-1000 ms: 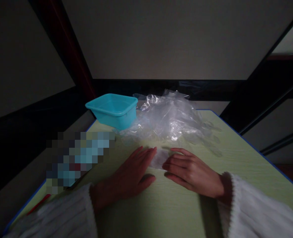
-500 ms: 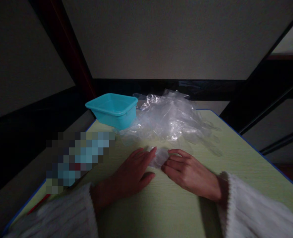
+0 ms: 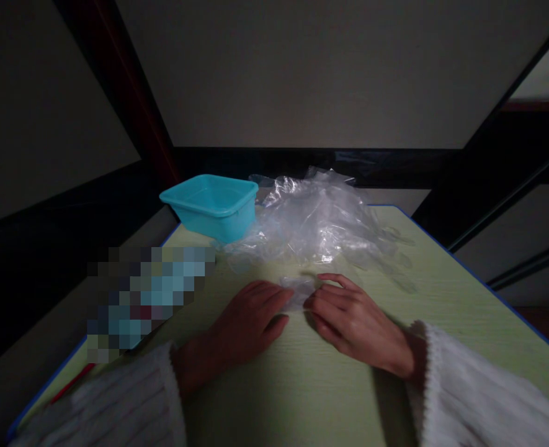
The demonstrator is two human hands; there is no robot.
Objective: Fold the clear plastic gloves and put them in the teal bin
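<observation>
A small folded piece of clear thin film, apparently a disposable plastic glove (image 3: 298, 292), lies on the table between my hands. My left hand (image 3: 250, 320) rests at its left side, fingers extended over the edge and thumb apart. At the right edge my right hand (image 3: 355, 320) has its fingers bent and drawn together on the film, with one finger lifted; its thumb is partly hidden. Just beyond, a loose heap of clear disposable plastic gloves (image 3: 318, 217) spreads out, some finger shapes showing at its right side.
A turquoise plastic basin (image 3: 213, 211) stands at the back left, against the heap. On the left side of the pale green table (image 3: 274, 397) is a pixelated item (image 3: 157, 298), with a thin red stick (image 3: 72, 383) by it. A wall rises behind the table.
My left fingers have come down lower and flatter on the film, which looks folded smaller. My right fingers have curled in slightly, with one finger raised a little. The basin and heap stay put.
</observation>
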